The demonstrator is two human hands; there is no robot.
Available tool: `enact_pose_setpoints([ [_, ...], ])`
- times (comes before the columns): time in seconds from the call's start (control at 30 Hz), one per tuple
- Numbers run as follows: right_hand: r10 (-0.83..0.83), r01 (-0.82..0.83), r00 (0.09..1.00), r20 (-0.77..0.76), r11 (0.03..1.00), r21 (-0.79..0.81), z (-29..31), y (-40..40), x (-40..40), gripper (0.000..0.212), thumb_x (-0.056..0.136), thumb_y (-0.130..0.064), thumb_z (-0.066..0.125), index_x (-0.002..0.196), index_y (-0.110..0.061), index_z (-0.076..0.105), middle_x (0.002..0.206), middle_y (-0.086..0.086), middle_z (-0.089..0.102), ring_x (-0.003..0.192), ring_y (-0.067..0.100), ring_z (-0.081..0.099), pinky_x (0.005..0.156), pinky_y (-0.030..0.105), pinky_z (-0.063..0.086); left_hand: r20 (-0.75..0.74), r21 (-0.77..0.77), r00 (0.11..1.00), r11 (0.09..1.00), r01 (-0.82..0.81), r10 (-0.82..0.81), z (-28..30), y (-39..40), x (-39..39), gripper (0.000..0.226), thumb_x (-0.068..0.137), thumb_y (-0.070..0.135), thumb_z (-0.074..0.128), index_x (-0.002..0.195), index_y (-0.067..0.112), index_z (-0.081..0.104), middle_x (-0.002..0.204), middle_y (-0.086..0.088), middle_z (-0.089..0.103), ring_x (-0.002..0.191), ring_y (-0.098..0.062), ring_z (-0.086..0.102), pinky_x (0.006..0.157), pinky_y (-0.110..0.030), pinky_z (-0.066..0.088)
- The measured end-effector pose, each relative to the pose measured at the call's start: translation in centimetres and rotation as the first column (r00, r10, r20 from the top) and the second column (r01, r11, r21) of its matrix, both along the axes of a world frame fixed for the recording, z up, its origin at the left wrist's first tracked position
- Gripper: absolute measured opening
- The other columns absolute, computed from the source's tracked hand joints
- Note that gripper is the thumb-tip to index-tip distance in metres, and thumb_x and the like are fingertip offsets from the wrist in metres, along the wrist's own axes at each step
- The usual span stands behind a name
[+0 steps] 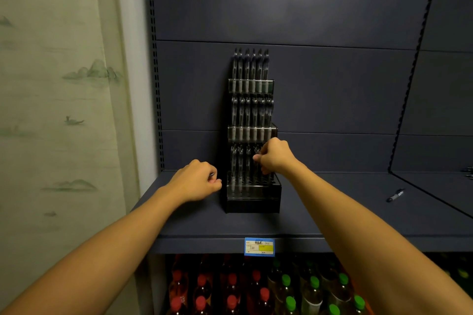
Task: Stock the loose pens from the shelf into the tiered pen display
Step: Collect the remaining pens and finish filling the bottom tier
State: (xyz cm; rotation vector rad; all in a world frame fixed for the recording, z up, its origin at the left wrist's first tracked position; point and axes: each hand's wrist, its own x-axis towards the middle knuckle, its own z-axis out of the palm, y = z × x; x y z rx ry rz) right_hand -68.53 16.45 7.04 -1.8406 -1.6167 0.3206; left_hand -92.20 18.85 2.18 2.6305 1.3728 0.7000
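Partly hidden pen (256, 158), right hand (272, 158) pinching.

Single head cam, wide-angle, worn at head height. Faces forward, slightly down at shelf (256, 227) back panel. Close range, arm's reach; tiered pen display (252, 135) centred. Forearms enter from bottom corners. Edges bowed by lens. No second view.

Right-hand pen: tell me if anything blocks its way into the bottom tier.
Nothing visible does. The right hand holds the pen above the bottom tier; the slots right of the seated pens look open.
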Motion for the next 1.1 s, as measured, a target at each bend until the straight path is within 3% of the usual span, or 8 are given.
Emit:
enact_pose_setpoints([
  [0.13, 0.01, -0.01, 0.998, 0.059, 1.0, 0.004, -0.1, -0.2, -0.3, 0.026, 0.096, -0.021, 0.069, 0.1, 0.004, 0.068, 0.089, 0.019, 0.07, 0.077, 0.028, 0.073, 0.085, 0.043, 0.062, 0.191, -0.041, 0.982, 0.999, 0.007, 0.001, 0.2, -0.2, 0.0, 0.036, 0.093, 0.027, 0.067, 0.063, 0.012, 0.054, 0.054, 0.003, 0.049, 0.048, -0.007, 0.041, 0.055, -0.018, 0.043],
  [0.23, -0.008, 0.006, 0.986, 0.169, 1.0, 0.012, 0.1, -0.8, -0.4, 0.032, 0.094, -0.025, 0.073, 0.076, -0.002, 0.06, 0.067, 0.012, 0.061, 0.065, 0.027, 0.065, 0.082, 0.043, 0.061, 0.448, -0.117, 0.884, 0.989, -0.088, 0.131, 0.6, 0.2, -0.1, 0.038, 0.091, 0.027, 0.068, 0.058, 0.017, 0.054, 0.053, 0.003, 0.047, 0.048, -0.008, 0.041, 0.048, -0.018, 0.035],
  [0.3, -0.033, 0.027, 0.974, 0.223, 0.999, 0.029, 0.2, -1.3, -0.5, 0.043, 0.093, -0.028, 0.074, 0.066, -0.008, 0.048, 0.062, 0.008, 0.051, 0.058, 0.023, 0.052, 0.078, 0.045, 0.061, 0.725, -0.307, 0.635, 0.951, -0.048, 0.266, 0.6, 1.0, -0.5, 0.036, 0.092, 0.025, 0.065, 0.06, 0.02, 0.051, 0.05, 0.0, 0.041, 0.04, -0.013, 0.035, 0.043, -0.02, 0.027],
  [0.37, -0.044, 0.03, 0.967, 0.252, 0.998, 0.062, 0.5, -1.7, -0.6, 0.046, 0.093, -0.028, 0.074, 0.064, -0.009, 0.045, 0.063, 0.008, 0.048, 0.056, 0.021, 0.046, 0.075, 0.044, 0.06, 0.868, -0.454, 0.29, 0.881, 0.134, 0.403, 0.7, 2.1, -1.5, 0.03, 0.095, 0.019, 0.059, 0.068, 0.017, 0.046, 0.043, 0.002, 0.032, 0.03, -0.01, 0.024, 0.039, -0.013, 0.017],
  [0.5, 0.024, -0.045, 0.971, 0.237, 0.995, 0.084, 1.0, -2.3, -1.3, 0.035, 0.094, -0.029, 0.073, 0.079, 0.002, 0.068, 0.069, 0.013, 0.061, 0.067, 0.027, 0.062, 0.076, 0.042, 0.061, 0.8, -0.44, -0.195, 0.775, 0.453, 0.568, 0.9, 3.8, -3.8, 0.033, 0.096, 0.02, 0.046, 0.065, 0.022, 0.032, 0.036, 0.008, 0.024, 0.026, -0.008, 0.018, 0.031, -0.012, 0.012],
  [0.63, 0.263, -0.262, 0.964, 0.047, 0.965, -0.026, 0.7, -3.1, -3.4, 0.027, 0.091, -0.031, 0.076, 0.097, -0.005, 0.074, 0.085, 0.015, 0.076, 0.078, 0.024, 0.076, 0.078, 0.031, 0.062, 0.668, -0.305, -0.472, 0.79, 0.532, 0.576, 0.8, 3.5, -3.5, 0.032, 0.094, 0.02, 0.042, 0.064, 0.022, 0.03, 0.045, 0.008, 0.026, 0.031, -0.01, 0.02, 0.032, -0.018, 0.015],
  [0.83, 0.387, -0.423, 0.88, -0.277, 0.902, -0.083, -1.8, -3.2, -7.5, 0.039, 0.081, -0.021, 0.086, 0.111, -0.002, 0.069, 0.097, 0.018, 0.075, 0.089, 0.028, 0.076, 0.076, 0.035, 0.064, 0.601, -0.22, -0.569, 0.801, 0.556, 0.561, 1.3, 1.7, -0.7, 0.032, 0.092, 0.019, 0.044, 0.063, 0.021, 0.031, 0.046, 0.008, 0.027, 0.035, -0.011, 0.021, 0.034, -0.019, 0.019],
  [1.1, 0.276, -0.313, 0.752, -0.599, 0.949, 0.044, -2.5, -3.0, -7.4, 0.013, 0.089, -0.003, 0.075, 0.098, 0.006, 0.072, 0.083, 0.018, 0.073, 0.073, 0.027, 0.073, 0.077, 0.039, 0.064, 0.658, -0.199, -0.548, 0.821, 0.536, 0.517, 1.8, 0.7, 0.5, 0.032, 0.093, 0.015, 0.05, 0.064, 0.019, 0.037, 0.049, 0.005, 0.032, 0.04, -0.012, 0.027, 0.04, -0.024, 0.025],
])
